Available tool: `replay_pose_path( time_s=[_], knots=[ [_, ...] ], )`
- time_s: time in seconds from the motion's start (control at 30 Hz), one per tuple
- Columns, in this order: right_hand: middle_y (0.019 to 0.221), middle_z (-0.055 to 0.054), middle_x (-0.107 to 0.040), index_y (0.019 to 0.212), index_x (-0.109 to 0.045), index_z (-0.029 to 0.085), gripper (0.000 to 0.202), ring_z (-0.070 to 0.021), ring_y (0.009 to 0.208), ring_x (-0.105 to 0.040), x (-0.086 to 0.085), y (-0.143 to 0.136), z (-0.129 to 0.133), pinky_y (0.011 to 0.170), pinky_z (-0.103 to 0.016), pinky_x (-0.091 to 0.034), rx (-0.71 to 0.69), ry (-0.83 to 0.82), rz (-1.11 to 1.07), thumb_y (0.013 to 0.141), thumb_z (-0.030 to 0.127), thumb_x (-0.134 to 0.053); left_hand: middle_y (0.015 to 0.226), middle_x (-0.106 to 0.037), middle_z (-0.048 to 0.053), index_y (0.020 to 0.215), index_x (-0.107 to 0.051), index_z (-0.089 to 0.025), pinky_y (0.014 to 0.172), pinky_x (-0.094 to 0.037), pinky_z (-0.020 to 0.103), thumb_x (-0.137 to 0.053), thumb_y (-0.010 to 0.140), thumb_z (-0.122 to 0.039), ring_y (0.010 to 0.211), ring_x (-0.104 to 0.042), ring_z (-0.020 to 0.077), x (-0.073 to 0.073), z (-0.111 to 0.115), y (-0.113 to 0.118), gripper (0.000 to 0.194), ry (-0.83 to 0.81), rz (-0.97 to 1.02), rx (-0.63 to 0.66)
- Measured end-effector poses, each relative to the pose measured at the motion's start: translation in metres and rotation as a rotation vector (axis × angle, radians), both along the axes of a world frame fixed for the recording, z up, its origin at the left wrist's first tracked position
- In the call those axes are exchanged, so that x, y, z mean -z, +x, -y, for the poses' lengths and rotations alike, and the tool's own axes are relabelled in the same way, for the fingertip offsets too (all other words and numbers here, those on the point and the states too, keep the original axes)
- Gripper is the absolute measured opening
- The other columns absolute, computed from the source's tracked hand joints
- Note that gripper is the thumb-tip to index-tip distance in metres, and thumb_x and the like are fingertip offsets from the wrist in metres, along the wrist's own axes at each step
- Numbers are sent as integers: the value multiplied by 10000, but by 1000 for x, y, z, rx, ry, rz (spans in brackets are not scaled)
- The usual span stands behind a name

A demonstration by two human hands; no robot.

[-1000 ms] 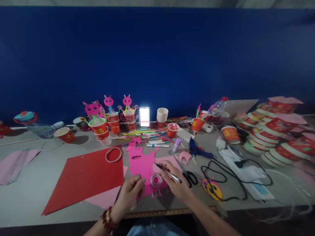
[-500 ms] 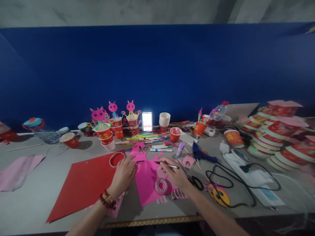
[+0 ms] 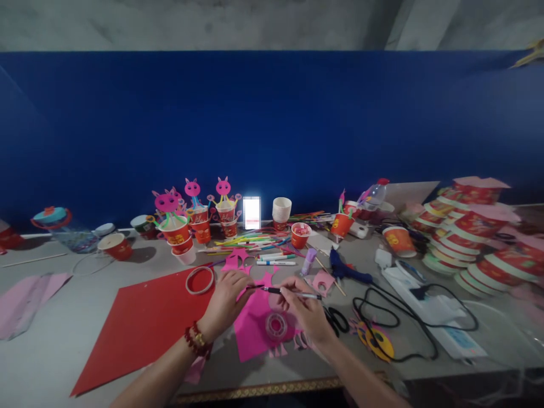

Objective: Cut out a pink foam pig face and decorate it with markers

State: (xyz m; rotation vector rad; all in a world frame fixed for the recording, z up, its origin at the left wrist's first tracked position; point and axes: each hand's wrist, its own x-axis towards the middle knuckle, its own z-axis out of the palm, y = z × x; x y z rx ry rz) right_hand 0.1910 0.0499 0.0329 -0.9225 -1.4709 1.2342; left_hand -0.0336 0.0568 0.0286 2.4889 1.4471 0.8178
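Note:
My right hand is closed round a pen whose tip points left. Close by, the fingers of my left hand pinch a small dark thing at the pen's tip; it is too small to name. Both hands are above a bright pink sheet with cut-out edges. A roll of clear tape lies on that sheet. Left of it a red sheet lies flat, with a pale ring at its upper right corner.
Behind the hands are markers, pipe cleaners and cups with pink animal figures. To the right are black scissors, a blue glue gun, a yellow round face, a power strip and stacked red cups.
The pen now lies flatter, its tip lifted from the pink sheet to my left fingers. My left hand has moved right, and its fingertips now pinch the small dark thing.

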Motion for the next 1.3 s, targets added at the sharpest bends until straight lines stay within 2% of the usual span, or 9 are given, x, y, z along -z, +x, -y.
replay_pose_path(
  time_s=[0.23,0.4,0.5,0.67,0.8,0.93,1.1,1.2,1.3],
  knots=[
    [673,8,-625,818,-584,206,239,-147,617,-592,4,-4,0,590,-249,-462,-56,-15,-1,941,409,-557,942,-688,68,994,-638,-201,876,-430,381,-452,1000,-273,917,-599,222,-13,12,9,199,1,34,73],
    [488,77,-488,755,-495,213,275,-89,399,-415,15,-10,3,434,-210,-318,-71,-158,-216,926,419,-559,941,-647,77,1008,-601,-181,766,-456,303,-401,1010,-243,873,-591,199,-17,24,13,209,-128,129,147],
    [459,89,-447,736,-486,210,272,-74,376,-356,19,-15,4,420,-209,-270,-70,-187,-295,918,397,-563,943,-629,71,983,-594,-186,758,-459,292,-417,1001,-240,862,-585,192,-21,30,14,185,-205,187,135],
    [422,100,-400,710,-470,218,272,-79,366,-305,21,-22,6,418,-214,-229,-49,-210,-338,906,389,-550,919,-621,71,933,-592,-184,755,-458,296,-421,991,-217,841,-580,194,-27,38,18,184,-218,205,91],
    [406,111,-374,697,-446,228,314,-73,343,-262,21,-25,4,393,-211,-189,-42,-231,-315,883,451,-563,906,-635,65,922,-595,-185,736,-466,278,-431,986,-208,829,-595,187,-20,39,19,177,-207,171,85],
    [505,66,-517,804,-511,222,357,-102,417,-406,20,-26,-2,430,-221,-271,-60,-265,-193,871,567,-571,904,-678,39,954,-627,-209,740,-482,265,-470,981,-248,835,-634,180,-6,12,3,165,-78,-51,9],
    [648,12,-635,1146,-544,221,523,-128,467,-446,25,-16,1,458,-245,-330,-16,-297,-153,863,660,-515,859,-694,81,899,-661,-185,825,-462,378,-477,965,-218,879,-644,253,1,-55,-17,199,22,-153,-193],
    [665,11,-622,1121,-591,216,449,-131,496,-462,33,2,14,468,-245,-338,66,-194,-52,867,586,-582,899,-703,96,886,-680,-191,896,-430,430,-517,946,-227,941,-633,279,5,-89,-12,177,51,-212,-218],
    [678,7,-608,1018,-632,197,378,-129,503,-477,41,23,31,483,-246,-369,105,-133,93,905,548,-545,909,-697,121,856,-689,-180,926,-417,454,-539,923,-200,983,-618,299,13,-107,-1,165,54,-240,-208]
  ],
)
